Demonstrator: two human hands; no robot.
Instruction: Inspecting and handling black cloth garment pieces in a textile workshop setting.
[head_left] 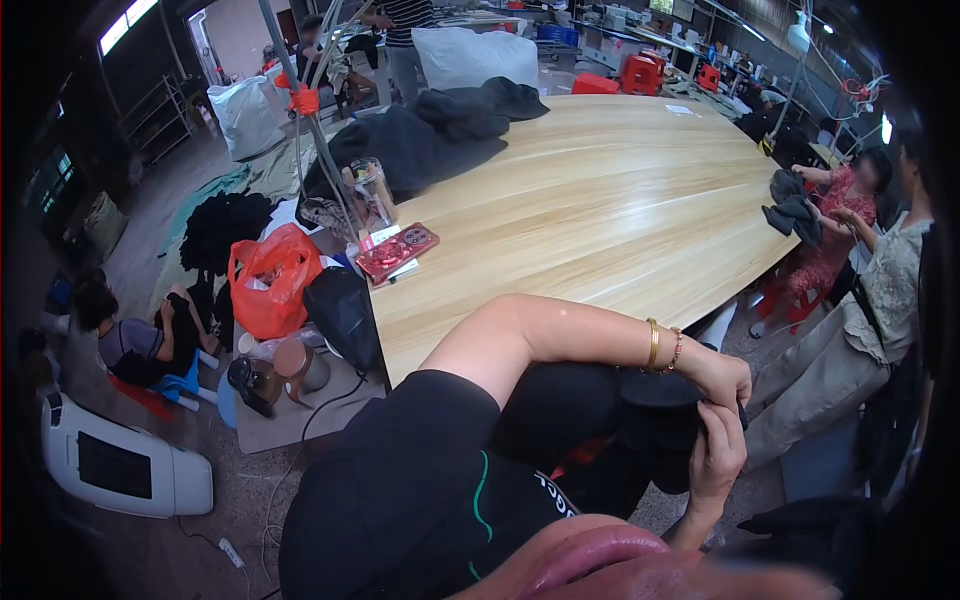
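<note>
My left arm reaches across my front, and my left hand (722,380), with gold bangles and a beaded bracelet at the wrist, is bent down over black cloth (660,405). Just below it, touching it, my right hand (718,455) is closed with its fingertips at the edge of the same cloth. The black fabric hangs down over my lap, off the near right side of the table. My own hands and the dark folds hide the exact spot where the fingers pinch.
A wide wooden table (600,210) lies ahead, with dark cloth (430,140) heaped on its far left. Near its left corner are a red phone (398,252) and a clear cup (372,190). A red plastic bag (272,280) stands left. Two people work at the right.
</note>
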